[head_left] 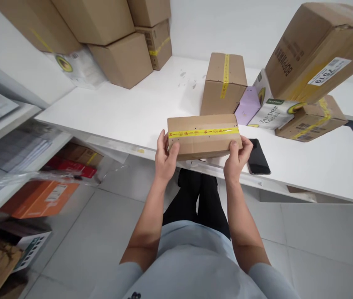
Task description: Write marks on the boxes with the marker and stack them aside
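Holding an oblong brown cardboard carton point(203, 146) by its two ends is the step I judge to be in hand, with its strip of yellow tape printed in red point(204, 132) running lengthwise and facing my camera. From my distant seat I see the carton at the centre of the frame, over the front edge of a long white flat-topped table point(133, 112); whether its underside touches the table, I cannot tell. It lies between the hands: the bare left hand point(165, 160) grasps its left end, thumb on the near face and fingers round the end, and the bare right hand point(236, 160) grips the right end likewise, thumb near the lower corner. Neither hand is free, so as I judge it, any next move calls for both to travel together, keeping the carton level and the pressure even on its ends. Just beside the right hand, right of centre, lies a black rectangular smartphone point(259, 158), which I would want the wrist to clear. Beyond the held carton, above centre, stands a boxy brown cardboard box with yellow tape point(215, 97), next to a flat-sided lilac box point(247, 106); the carton could knock the former if pushed straight forward.
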`<action>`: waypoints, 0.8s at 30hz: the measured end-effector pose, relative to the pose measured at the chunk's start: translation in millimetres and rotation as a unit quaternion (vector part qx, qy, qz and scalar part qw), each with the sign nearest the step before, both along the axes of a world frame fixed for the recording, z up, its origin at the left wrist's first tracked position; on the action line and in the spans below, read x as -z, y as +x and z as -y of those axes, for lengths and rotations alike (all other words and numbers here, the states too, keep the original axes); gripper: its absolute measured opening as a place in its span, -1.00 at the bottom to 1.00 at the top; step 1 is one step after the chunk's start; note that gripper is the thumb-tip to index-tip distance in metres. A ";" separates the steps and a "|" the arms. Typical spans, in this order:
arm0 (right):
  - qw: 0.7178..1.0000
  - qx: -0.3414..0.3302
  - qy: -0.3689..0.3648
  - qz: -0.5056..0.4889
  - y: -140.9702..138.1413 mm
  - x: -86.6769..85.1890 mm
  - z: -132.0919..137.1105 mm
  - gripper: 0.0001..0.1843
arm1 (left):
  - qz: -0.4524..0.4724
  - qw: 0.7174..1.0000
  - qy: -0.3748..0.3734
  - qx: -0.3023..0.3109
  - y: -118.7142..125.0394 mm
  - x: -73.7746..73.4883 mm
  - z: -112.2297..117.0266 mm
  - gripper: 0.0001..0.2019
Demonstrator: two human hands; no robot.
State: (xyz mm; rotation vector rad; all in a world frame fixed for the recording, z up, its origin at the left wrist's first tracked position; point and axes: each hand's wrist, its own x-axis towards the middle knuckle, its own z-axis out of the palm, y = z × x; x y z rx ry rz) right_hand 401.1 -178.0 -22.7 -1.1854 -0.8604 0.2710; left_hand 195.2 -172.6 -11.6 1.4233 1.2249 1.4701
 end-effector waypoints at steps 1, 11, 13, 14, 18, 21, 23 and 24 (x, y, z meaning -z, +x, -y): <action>1.000 0.004 0.001 0.004 -0.8 0.7 1.9 -0.65 | -0.002 1.000 0.000 -0.014 2.9 0.2 0.1 -0.23; 1.000 0.014 0.016 0.002 -3.2 3.1 0.1 -0.68 | -0.028 0.999 0.026 -0.031 7.1 -4.6 -1.8 -0.33; 1.000 0.023 0.010 0.001 -3.8 3.3 -0.4 -0.69 | -0.026 0.999 0.031 -0.034 8.9 -5.2 -2.9 -0.36; 1.000 0.025 0.005 0.000 -3.7 3.5 -0.3 -0.68 | -0.025 0.999 0.031 -0.037 9.7 -5.3 -3.1 -0.37; 1.000 0.002 -0.007 -0.017 0.0 7.0 4.5 -0.64 | -0.010 0.999 0.041 -0.020 7.0 -2.7 -0.6 -0.39; 0.998 -0.056 -0.014 -0.033 3.2 16.3 12.0 -0.51 | 0.006 0.998 0.067 0.008 -1.2 7.0 2.2 -0.39; 0.994 -0.099 -0.028 -0.048 2.9 26.3 17.1 -0.46 | -0.002 0.997 0.081 0.000 -7.6 18.0 3.2 -0.39; 0.991 -0.114 -0.035 -0.060 1.9 32.0 19.4 -0.47 | -0.007 0.997 0.081 -0.011 -10.5 24.2 3.4 -0.40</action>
